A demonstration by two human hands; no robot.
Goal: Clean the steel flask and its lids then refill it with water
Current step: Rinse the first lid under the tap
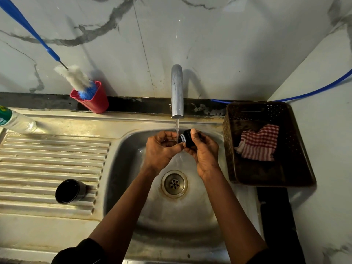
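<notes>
The flask's inner lid (187, 138) sits under the tap (177, 92), gripped in the right hand (204, 151) with its threads turned into the stream, while the left hand's (162, 149) fingers rub them. The cup lid (69, 191) drains aside on the ribbed board (38, 159). The flask itself is out of sight.

I see both forearms extended forward, converging. Left hand (162, 147): fingers curled, palm facing right. Right hand (203, 149): grip closed around a dark object, thumb on top.
</notes>
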